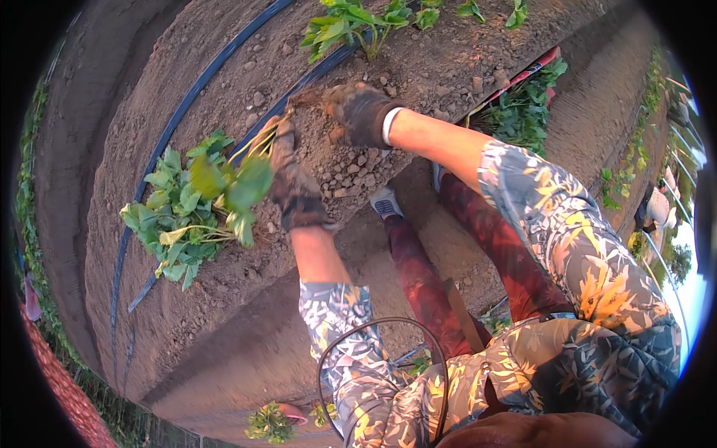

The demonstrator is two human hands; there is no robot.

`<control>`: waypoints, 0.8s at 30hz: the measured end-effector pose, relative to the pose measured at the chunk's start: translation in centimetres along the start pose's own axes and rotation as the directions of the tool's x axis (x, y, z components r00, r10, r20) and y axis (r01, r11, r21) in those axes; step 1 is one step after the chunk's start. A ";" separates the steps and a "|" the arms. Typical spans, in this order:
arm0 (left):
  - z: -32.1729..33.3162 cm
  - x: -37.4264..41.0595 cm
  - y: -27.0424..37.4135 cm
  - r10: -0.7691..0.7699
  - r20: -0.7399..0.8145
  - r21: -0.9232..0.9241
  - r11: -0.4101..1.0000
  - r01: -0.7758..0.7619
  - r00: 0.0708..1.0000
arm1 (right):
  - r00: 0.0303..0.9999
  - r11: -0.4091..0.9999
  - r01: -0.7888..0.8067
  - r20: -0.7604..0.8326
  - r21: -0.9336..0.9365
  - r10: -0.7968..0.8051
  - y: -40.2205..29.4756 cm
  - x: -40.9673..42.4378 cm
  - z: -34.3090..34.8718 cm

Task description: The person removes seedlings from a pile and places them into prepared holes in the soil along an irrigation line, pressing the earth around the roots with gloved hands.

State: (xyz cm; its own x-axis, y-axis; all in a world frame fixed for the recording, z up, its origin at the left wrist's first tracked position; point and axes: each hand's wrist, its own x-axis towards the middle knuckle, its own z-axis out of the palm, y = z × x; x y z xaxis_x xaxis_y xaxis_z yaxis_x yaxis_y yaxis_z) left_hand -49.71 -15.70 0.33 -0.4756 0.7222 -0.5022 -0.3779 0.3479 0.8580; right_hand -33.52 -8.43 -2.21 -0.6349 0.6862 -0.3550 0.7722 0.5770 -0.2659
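My left hand (pixel 292 173), in a dark soil-stained glove, grips a leafy seedling, probably strawberry, by its pale stems (pixel 260 140). Its blurred green leaves (pixel 232 182) hang toward the lower left. The brown roots (pixel 305 99) reach past my left fingertips toward my right hand (pixel 358 112), gloved as well and low over the raised soil bed (pixel 358 173). Whether the right fingers pinch the roots or only touch them cannot be told. Just beyond the left hand, a heap of loose seedlings (pixel 179 210) lies on the bed across the drip lines.
Two dark drip tapes (pixel 193 92) run along the bed. Planted seedlings (pixel 364 28) stand at its far end. A red-edged bag or crate of seedlings (pixel 518 109) rests in the furrow by my right arm. A looped black cable (pixel 383 320) hangs before my shirt.
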 end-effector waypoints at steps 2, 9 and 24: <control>1.5 1.6 -2.7 -0.034 0.004 -0.011 0.999 0.034 0.999 | 0.998 0.999 -0.023 0.054 0.022 0.022 0.2 0.6 0.1; -0.4 8.6 -11.5 -0.170 0.059 0.032 0.985 0.168 0.984 | 0.979 0.997 -0.070 0.193 0.040 0.061 0.7 3.3 0.1; 3.3 9.2 -7.2 0.048 0.179 0.973 0.141 -0.184 0.983 | 0.962 0.961 -0.266 0.081 0.073 0.260 3.3 -1.0 0.5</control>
State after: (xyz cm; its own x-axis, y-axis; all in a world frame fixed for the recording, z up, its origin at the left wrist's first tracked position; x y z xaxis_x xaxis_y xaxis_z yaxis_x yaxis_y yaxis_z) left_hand -48.74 -9.64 -10.11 -0.3430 0.8335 -0.4331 0.8072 0.4973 0.3179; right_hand -30.30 -7.42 -3.17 -0.4083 0.7744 -0.4833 0.9128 0.3401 -0.2262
